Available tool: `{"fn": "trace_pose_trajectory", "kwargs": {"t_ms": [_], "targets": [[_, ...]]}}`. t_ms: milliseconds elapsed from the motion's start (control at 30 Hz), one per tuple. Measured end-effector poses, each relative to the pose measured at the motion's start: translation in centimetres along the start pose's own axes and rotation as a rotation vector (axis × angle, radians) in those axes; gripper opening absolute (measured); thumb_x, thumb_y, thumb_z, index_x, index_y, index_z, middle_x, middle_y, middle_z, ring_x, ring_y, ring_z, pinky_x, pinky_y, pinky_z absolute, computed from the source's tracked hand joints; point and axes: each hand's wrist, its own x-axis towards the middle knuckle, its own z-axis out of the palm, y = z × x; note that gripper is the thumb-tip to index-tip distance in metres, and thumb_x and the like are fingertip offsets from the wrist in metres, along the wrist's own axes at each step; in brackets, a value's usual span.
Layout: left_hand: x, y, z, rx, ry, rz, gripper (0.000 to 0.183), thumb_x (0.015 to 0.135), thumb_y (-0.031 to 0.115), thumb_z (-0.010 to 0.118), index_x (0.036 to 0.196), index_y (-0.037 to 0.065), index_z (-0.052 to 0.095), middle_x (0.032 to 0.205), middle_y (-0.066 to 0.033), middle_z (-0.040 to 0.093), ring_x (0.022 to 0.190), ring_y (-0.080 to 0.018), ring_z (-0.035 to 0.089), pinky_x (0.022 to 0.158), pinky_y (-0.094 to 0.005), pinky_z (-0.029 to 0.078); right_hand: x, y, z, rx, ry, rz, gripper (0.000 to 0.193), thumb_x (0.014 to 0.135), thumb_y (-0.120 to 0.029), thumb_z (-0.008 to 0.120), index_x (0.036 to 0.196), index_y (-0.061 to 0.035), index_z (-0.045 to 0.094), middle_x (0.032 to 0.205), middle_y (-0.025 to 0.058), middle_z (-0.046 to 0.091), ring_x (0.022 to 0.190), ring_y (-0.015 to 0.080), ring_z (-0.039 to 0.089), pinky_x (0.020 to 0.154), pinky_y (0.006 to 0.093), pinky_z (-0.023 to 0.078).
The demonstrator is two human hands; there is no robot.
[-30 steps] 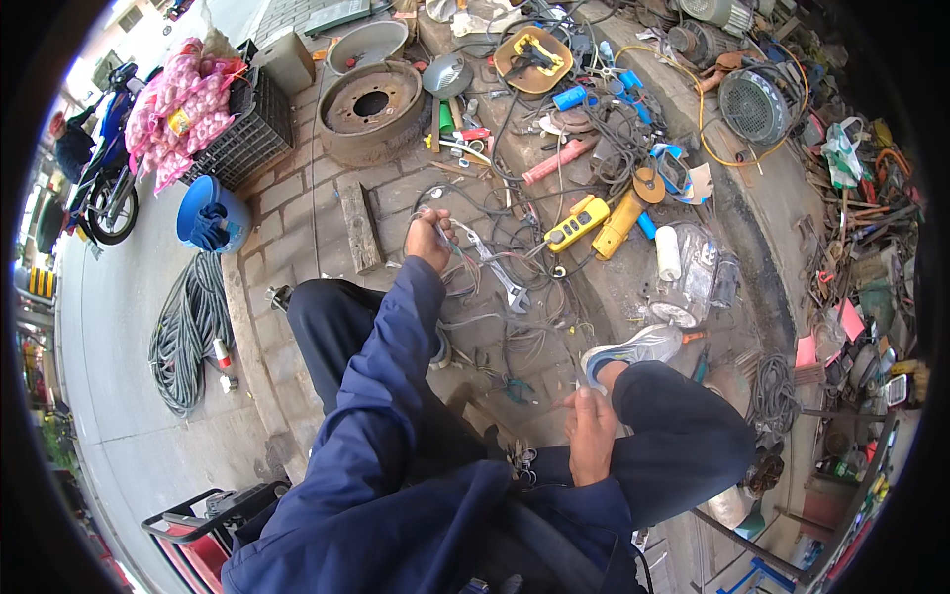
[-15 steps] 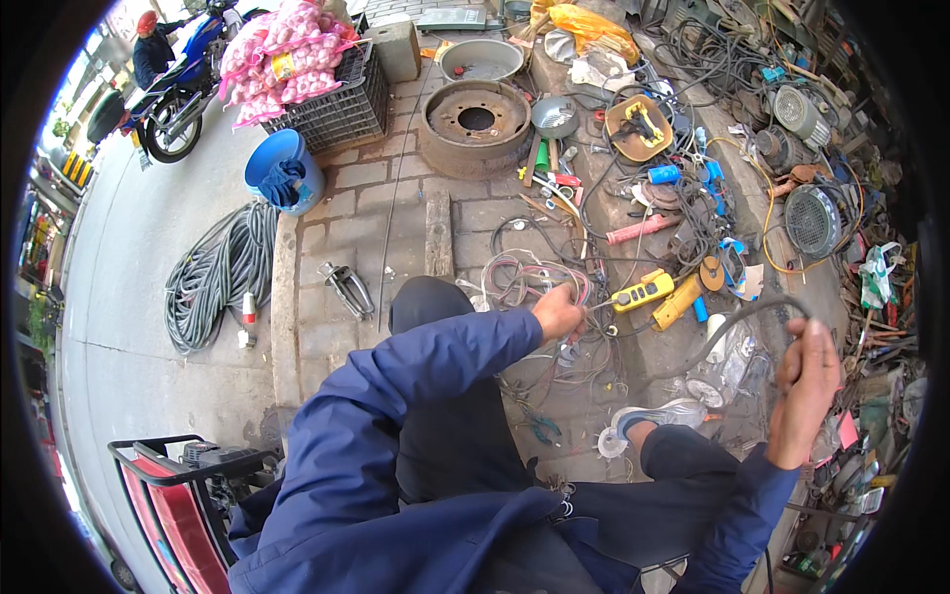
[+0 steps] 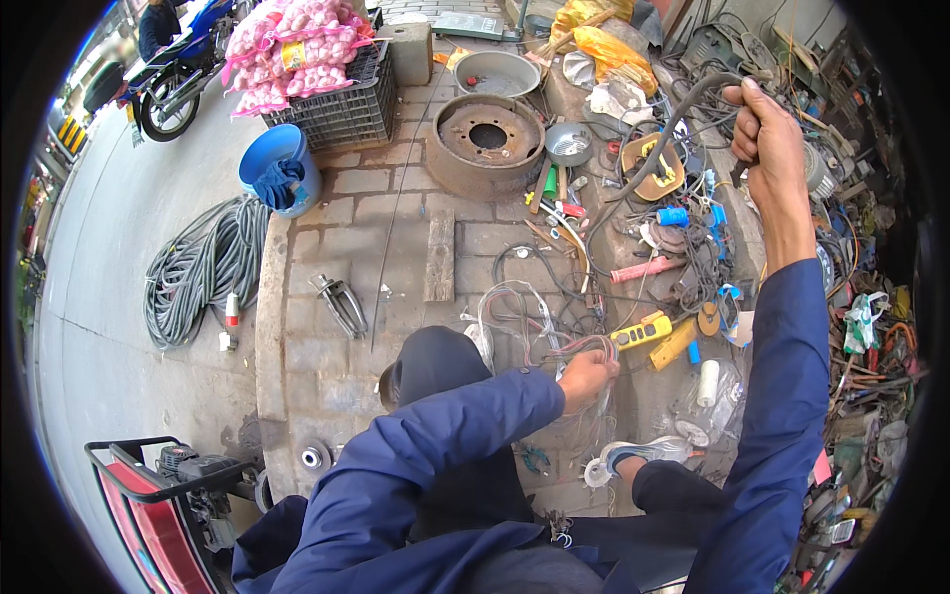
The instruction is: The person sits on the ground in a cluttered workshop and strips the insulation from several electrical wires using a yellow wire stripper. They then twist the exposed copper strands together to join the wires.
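My right hand (image 3: 774, 139) is raised at the far right, its fingers closed on a thick dark cable (image 3: 665, 141) that arcs down toward the ground. Near the middle, my left hand (image 3: 588, 382) is closed round a bundle of thin coloured wires (image 3: 576, 346). Those wires run into a loose tangle on the bricks just beyond it. Right beside the left hand lies a yellow push-button pendant control (image 3: 641, 331), buttons upward. A yellow casing piece (image 3: 675, 346) lies next to it. My left fingers partly hide where the wires end.
A rusty wheel rim (image 3: 487, 147) and metal bowls stand ahead. To the left are a blue bucket (image 3: 281, 170), coiled cable (image 3: 203, 267) and a gear puller (image 3: 339, 305). Scrap and tools crowd the right. A wooden strip (image 3: 439, 255) lies on the bricks.
My right hand has swung up and away from me, lifting the thick cable. My left hand has moved slightly nearer and right, still closed on the wires. The view has shifted.
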Motion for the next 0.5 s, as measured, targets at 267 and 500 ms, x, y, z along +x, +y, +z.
{"fn": "trace_pose_trajectory", "kwargs": {"t_ms": [267,500], "targets": [[0.6,1.8,-0.6,-0.083,-0.032,-0.061,0.013,0.095,0.018,0.067,0.090,0.007,0.061,0.073,0.0009,0.056,0.062,-0.0082,0.052,0.053,-0.0265,0.041,3.4,8.2,4.4,-0.347,-0.258,-0.088,0.038,0.098,-0.031,0.061,0.113,0.0024,0.068,0.070,0.0019,0.057,0.069,0.0160,0.056,0.069,0.0298,0.046],[1.2,1.7,-1.2,-0.103,0.048,0.054,0.011,0.092,0.014,0.068,0.096,0.006,0.061,0.079,-0.0018,0.062,0.067,-0.0101,0.057,0.058,-0.0267,0.046,-11.0,20.2,0.6,-0.845,-0.630,0.018,0.035,0.090,-0.028,0.063,0.110,0.0013,0.067,0.105,0.0229,0.066,0.104,0.0395,0.062,0.094,0.0453,0.047]]}}
